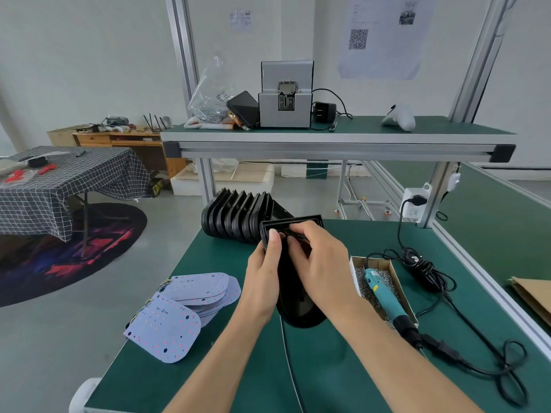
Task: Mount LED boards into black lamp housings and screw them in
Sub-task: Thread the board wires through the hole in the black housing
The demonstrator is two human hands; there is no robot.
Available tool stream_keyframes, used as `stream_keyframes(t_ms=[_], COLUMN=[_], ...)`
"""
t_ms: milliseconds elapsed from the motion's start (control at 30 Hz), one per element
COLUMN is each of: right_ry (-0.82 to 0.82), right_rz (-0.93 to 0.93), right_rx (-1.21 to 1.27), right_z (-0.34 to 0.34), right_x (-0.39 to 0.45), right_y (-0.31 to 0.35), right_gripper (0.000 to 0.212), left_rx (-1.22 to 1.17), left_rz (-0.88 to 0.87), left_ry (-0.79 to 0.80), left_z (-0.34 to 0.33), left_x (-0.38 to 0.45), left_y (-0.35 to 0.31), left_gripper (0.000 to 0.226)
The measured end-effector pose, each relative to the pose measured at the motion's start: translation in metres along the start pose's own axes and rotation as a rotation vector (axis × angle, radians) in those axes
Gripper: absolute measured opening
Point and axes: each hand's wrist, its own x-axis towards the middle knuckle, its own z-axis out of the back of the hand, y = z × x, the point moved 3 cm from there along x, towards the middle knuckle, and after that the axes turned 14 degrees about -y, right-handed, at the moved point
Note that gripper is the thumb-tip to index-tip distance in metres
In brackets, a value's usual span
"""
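Observation:
I hold one black lamp housing (295, 296) upright above the green bench, its open end facing away. My left hand (264, 272) grips its left side with the thumb on the rim. My right hand (319, 257) holds the right side, fingers curled over the top edge into the opening. A row of several more black housings (235, 216) leans together at the bench's far edge. A fanned stack of white LED boards (185, 305) lies at the left, near the bench's edge. The teal electric screwdriver (387, 299) rests in a cardboard box of screws (357, 263) to the right.
The screwdriver's black cable and power brick (423, 266) trail across the right of the green bench (179, 380). An upper shelf (328, 135) carries a grey screw feeder (284, 96), a plastic bag and a white controller. A wall socket (414, 204) sits on the right frame post.

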Motion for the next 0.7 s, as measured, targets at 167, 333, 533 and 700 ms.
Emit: stream_keyframes(t_ms=[167,333,533,700], right_ry=[0.059,0.111,0.192,0.286], right_rz=[0.048,0.097,0.077,0.027], right_rx=[-0.098,-0.199,-0.276,-0.097], right_z=[-0.005,-0.001,0.000,0.006], right_x=[-0.001,0.000,-0.002,0.003], right_y=[0.005,0.012,0.014,0.017], right_gripper=[0.024,0.028,0.017,0.019], left_rx=[0.083,0.141,0.143,0.164], left_rz=[-0.048,-0.124,-0.115,-0.132], left_ry=[-0.010,-0.014,-0.007,-0.022], left_z=[-0.002,0.001,0.003,0.008], left_x=[-0.001,-0.004,-0.010,-0.007], left_y=[0.003,0.005,0.010,0.001], left_gripper=[0.054,0.066,0.049,0.056])
